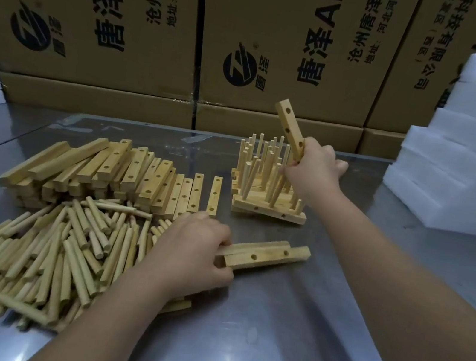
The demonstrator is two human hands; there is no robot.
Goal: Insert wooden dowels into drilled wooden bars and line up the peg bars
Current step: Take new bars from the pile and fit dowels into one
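We read "唐泽AH", "沧州唐泽" and "地址:河北河间", printed sideways on the left cardboard box [109,1], beside a round logo [31,26] marked "唐泽". The middle cardboard box [288,25] repeats these. The right cardboard box [402,91] shows "科技有限公司".

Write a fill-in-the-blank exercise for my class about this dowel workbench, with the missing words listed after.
1. The right hand holds up one drilled bar on which ___ holes show.
2. The left hand grips a pair of bars, with the loose dowels piled to its ___.
3. The white foam blocks are stacked at the table's ___ edge.
Missing words: three; left; right.
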